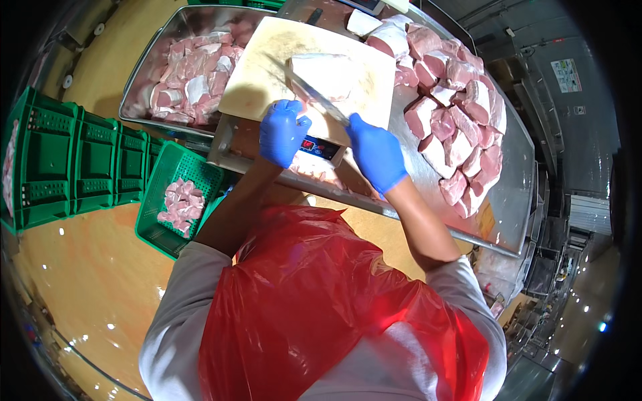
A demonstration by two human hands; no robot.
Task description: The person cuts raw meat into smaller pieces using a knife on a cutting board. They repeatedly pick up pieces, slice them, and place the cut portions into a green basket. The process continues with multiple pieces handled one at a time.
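Metal worktable ahead of us, tan floor below. Our main item, a pale slab of meat, lies on the white cutting board, near the middle. Knife slants across the slab's near-left side, tip pointing up-left; we can't tell if the edge is in contact. Our right hand, blue glove, has its fingers wrapped around the knife handle. Our left hand, also blue-gloved, is at the board's near edge, fingers curled in; we can't tell whether they pinch anything. Just beyond that hand, partly under the board: a dark display panel. Right of the board we have a big heap of meat chunks. Left: metal bin of cut pieces, then a green basket with small trimmings, and green crates farther left.
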